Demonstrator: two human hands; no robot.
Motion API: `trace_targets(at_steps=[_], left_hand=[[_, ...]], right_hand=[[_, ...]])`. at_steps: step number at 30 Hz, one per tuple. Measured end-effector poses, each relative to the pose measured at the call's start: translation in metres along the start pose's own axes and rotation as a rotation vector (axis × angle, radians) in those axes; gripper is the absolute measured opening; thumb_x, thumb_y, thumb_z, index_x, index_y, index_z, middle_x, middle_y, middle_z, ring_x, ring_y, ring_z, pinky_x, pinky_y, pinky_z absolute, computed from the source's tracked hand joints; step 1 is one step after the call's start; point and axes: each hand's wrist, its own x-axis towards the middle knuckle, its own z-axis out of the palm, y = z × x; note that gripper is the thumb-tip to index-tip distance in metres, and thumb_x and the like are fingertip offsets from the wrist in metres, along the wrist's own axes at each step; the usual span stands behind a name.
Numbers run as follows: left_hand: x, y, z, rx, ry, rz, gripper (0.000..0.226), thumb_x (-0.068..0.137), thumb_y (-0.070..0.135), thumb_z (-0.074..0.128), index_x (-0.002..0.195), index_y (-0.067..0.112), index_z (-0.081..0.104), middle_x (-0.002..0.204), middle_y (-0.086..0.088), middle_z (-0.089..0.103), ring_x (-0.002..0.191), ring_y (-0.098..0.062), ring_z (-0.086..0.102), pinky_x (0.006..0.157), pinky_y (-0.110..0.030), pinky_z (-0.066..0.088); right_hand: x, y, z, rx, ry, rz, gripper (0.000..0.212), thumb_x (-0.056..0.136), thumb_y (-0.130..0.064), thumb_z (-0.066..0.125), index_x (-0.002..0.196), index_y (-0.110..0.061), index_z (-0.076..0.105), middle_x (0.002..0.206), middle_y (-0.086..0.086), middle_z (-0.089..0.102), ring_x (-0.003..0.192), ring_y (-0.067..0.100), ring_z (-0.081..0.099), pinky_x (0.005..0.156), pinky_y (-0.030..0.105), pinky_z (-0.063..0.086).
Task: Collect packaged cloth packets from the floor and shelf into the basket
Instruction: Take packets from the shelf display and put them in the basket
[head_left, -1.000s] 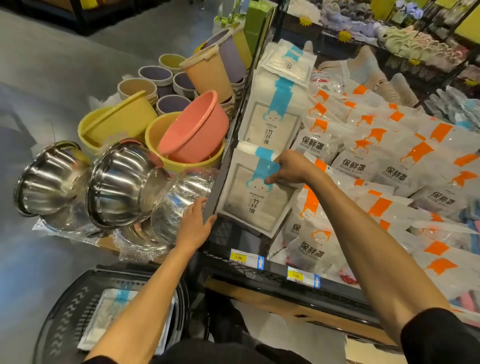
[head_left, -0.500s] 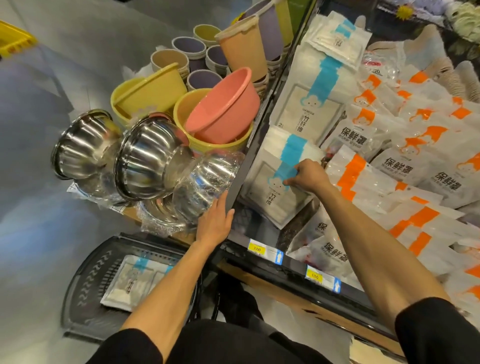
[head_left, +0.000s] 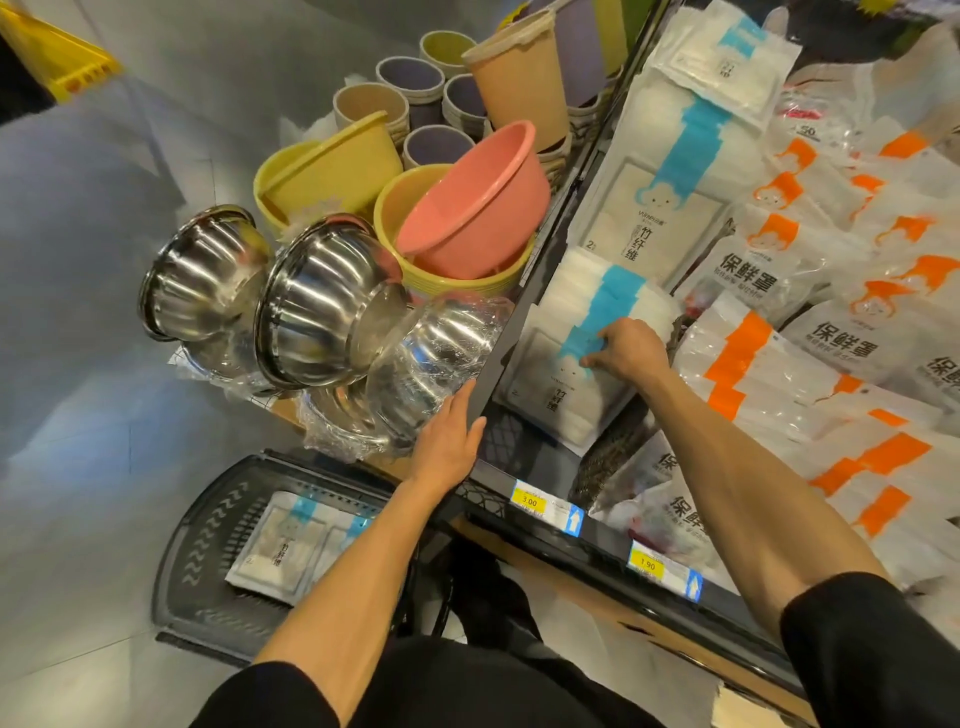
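- Little has shifted in the last second. The right hand (head_left: 628, 348) has stayed on the same flat white plastic-wrapped cloth packet with a blue band (head_left: 545, 379), and the left hand (head_left: 449, 441) has kept to the black side edge of the shelf (head_left: 511, 332). The view has leaned further over, so more of the basket shows.
- The right grip is clamped on that packet, fingers curled onto the blue band. The packet leans at the front of its shelf compartment, against a stack of matching packets (head_left: 608, 291) just behind it.
- The left grip is apart and holds nothing. Its fingers lie straight and the palm rests on the shelf edge, just beside the cling-wrapped shiny steel bowls (head_left: 322, 306).
- The black plastic slotted basket (head_left: 208, 525) sits on the grey floor under the left forearm. At least two of the blue-banded packets in the basket (head_left: 280, 545) lie flat inside it, one partly hidden by the arm.
- To my eye the job is under way but far from finished. A few packets are collected and one is in hand, not yet lifted off the shelf. The stack behind it and a taller pile of blue-banded packets (head_left: 665, 208) further up are still to go.
- Whether any packets still lie on the floor, I cannot tell from here.
- The orange-striped white bags (head_left: 779, 364) to the right look like a different product, so I would leave them.
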Motion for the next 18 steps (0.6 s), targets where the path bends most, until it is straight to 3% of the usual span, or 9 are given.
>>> trace_targets(at_steps=[5,11,16,18], left_hand=[[0.000,0.001,0.000,-0.014,0.008,0.011,0.059,0.106,0.036,0.043,0.159,0.022,0.020,0.161,-0.003,0.033,0.138,-0.029,0.045,0.105,-0.050,0.045],[0.000,0.003,-0.001,-0.027,-0.009,0.001,0.059,0.106,0.035,0.043,0.159,0.022,0.020,0.162,-0.003,0.031,0.141,-0.028,0.043,0.109,-0.051,0.041],[-0.001,-0.002,-0.001,-0.029,-0.030,0.011,0.061,0.107,0.036,0.042,0.160,0.022,0.016,0.164,-0.003,0.027,0.144,-0.027,0.038,0.113,-0.050,0.038],[-0.002,-0.005,0.000,-0.038,-0.028,0.032,0.061,0.107,0.037,0.040,0.161,0.022,0.015,0.165,-0.002,0.025,0.147,-0.025,0.034,0.115,-0.047,0.036]], right_hand=[[-0.002,0.006,0.005,0.014,0.012,-0.015,0.036,0.079,-0.035,0.082,0.094,-0.004,0.072,0.095,0.013,0.069,0.086,0.028,0.060,0.071,0.037,0.050],[-0.006,0.007,0.012,0.085,0.012,-0.014,0.031,0.081,-0.028,0.082,0.092,-0.002,0.071,0.091,0.014,0.067,0.081,0.026,0.058,0.070,0.036,0.049],[-0.012,0.006,0.012,0.071,0.018,-0.033,0.031,0.081,-0.026,0.082,0.069,-0.015,0.055,0.070,0.001,0.055,0.077,0.026,0.054,0.059,0.033,0.038],[-0.013,0.004,0.006,0.052,0.037,-0.054,0.019,0.083,-0.025,0.079,0.083,-0.012,0.066,0.079,0.003,0.058,0.084,0.028,0.057,0.062,0.032,0.039]])
